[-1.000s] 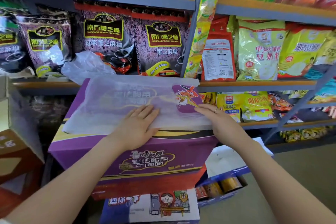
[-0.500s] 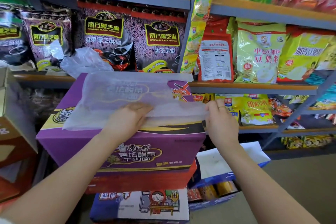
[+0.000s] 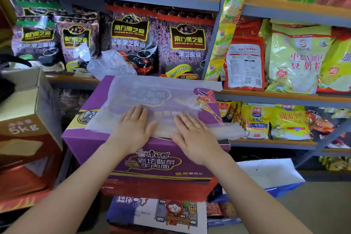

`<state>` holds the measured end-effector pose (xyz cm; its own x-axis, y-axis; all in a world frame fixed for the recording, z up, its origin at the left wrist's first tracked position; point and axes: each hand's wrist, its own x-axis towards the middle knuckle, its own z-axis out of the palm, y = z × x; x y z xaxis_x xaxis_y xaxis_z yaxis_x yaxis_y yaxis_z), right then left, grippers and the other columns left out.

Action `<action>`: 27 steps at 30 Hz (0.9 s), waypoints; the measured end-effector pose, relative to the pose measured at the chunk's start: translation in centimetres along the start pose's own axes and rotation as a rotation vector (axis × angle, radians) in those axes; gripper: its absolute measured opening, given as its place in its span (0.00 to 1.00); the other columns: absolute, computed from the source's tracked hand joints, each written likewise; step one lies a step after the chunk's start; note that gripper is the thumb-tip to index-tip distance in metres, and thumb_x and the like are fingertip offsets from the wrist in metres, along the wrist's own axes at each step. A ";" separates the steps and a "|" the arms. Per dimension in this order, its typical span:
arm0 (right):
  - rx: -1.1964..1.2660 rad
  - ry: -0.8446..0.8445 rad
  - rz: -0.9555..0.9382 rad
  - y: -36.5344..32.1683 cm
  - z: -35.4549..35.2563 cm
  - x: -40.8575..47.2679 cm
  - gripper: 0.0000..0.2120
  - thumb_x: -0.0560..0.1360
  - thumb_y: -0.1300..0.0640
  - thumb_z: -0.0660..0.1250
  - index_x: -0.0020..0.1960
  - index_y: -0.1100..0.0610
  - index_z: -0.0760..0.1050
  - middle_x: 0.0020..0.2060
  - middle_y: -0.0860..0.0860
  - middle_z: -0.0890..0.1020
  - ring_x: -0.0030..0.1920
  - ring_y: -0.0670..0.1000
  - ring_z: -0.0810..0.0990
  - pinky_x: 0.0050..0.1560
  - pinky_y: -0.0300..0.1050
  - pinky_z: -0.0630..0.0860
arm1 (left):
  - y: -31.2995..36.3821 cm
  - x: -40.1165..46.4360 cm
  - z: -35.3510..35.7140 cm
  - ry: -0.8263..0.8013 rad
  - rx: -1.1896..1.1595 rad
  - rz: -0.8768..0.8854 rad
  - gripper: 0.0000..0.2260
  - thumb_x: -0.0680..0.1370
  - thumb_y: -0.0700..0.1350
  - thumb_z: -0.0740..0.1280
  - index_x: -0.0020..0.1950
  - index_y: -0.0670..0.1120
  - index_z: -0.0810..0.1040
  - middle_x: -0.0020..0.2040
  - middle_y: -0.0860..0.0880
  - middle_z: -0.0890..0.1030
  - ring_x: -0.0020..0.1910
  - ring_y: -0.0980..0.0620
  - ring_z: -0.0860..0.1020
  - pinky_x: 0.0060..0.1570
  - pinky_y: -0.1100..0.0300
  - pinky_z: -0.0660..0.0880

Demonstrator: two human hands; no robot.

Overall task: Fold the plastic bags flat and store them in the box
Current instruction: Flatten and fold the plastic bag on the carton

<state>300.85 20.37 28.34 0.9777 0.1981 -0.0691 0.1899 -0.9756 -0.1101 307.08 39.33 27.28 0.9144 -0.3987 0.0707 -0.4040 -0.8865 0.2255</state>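
a translucent white plastic bag (image 3: 152, 100) covers a purple carton (image 3: 117, 150) with yellow stripes and red base.

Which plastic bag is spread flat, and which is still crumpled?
The flat one is the translucent bag spread on the purple box, under both the left hand and the right hand. The crumpled bag sits bunched on the shelf behind.

Both bare forearms rise from the lower corners and converge toward the middle. The left hand (image 3: 133, 131) lies palm down with straight fingers pointing to 12 o'clock, its thumb spread toward 2 o'clock. The right hand (image 3: 193, 137) lies just beside it at 3 o'clock, also palm down and flat, its fingers angled toward 11 o'clock. A ring (image 3: 190, 126) sits on one right finger. The hands are close but apart.
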 end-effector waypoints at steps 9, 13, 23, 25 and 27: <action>-0.051 0.100 0.034 -3.8 -2.0 2.1 0.28 0.81 0.44 0.45 0.76 0.57 0.49 0.77 0.52 0.46 0.77 0.50 0.44 0.74 0.49 0.42 | -6.6 1.9 -4.5 0.111 0.066 -0.032 0.21 0.79 0.51 0.51 0.62 0.41 0.73 0.57 0.39 0.77 0.57 0.37 0.73 0.53 0.44 0.72; 0.006 0.068 -0.180 -6.9 -1.9 6.6 0.27 0.81 0.48 0.48 0.77 0.55 0.47 0.77 0.50 0.45 0.76 0.49 0.44 0.74 0.47 0.44 | -9.0 3.5 -4.5 -0.070 0.144 0.167 0.32 0.76 0.60 0.44 0.74 0.41 0.58 0.74 0.43 0.61 0.72 0.46 0.61 0.71 0.53 0.56; -0.044 -0.084 -0.120 -6.5 -1.1 8.5 0.29 0.81 0.44 0.47 0.77 0.51 0.42 0.77 0.48 0.41 0.76 0.47 0.41 0.75 0.48 0.42 | -15.3 4.5 -4.0 -0.068 0.025 0.085 0.28 0.79 0.57 0.49 0.76 0.45 0.48 0.77 0.46 0.48 0.76 0.50 0.49 0.74 0.57 0.46; -0.029 -0.034 -0.195 -7.9 -1.5 8.9 0.28 0.81 0.44 0.48 0.77 0.50 0.44 0.77 0.48 0.41 0.76 0.47 0.43 0.74 0.48 0.42 | -15.3 4.9 -4.4 -0.012 0.014 0.220 0.32 0.75 0.60 0.47 0.75 0.47 0.48 0.76 0.48 0.47 0.75 0.50 0.48 0.72 0.58 0.44; -0.018 -0.011 -0.288 -9.4 -2.0 9.1 0.28 0.80 0.44 0.49 0.77 0.50 0.46 0.77 0.46 0.41 0.76 0.48 0.45 0.75 0.49 0.45 | -15.2 5.9 -4.6 -0.068 0.055 0.325 0.36 0.70 0.61 0.40 0.75 0.46 0.53 0.75 0.49 0.48 0.75 0.51 0.48 0.70 0.59 0.43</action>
<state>308.12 31.11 30.68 0.8822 0.4685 -0.0479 0.4615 -0.8804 -0.1094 318.71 51.58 28.76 0.7345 -0.6755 0.0650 -0.6765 -0.7212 0.1491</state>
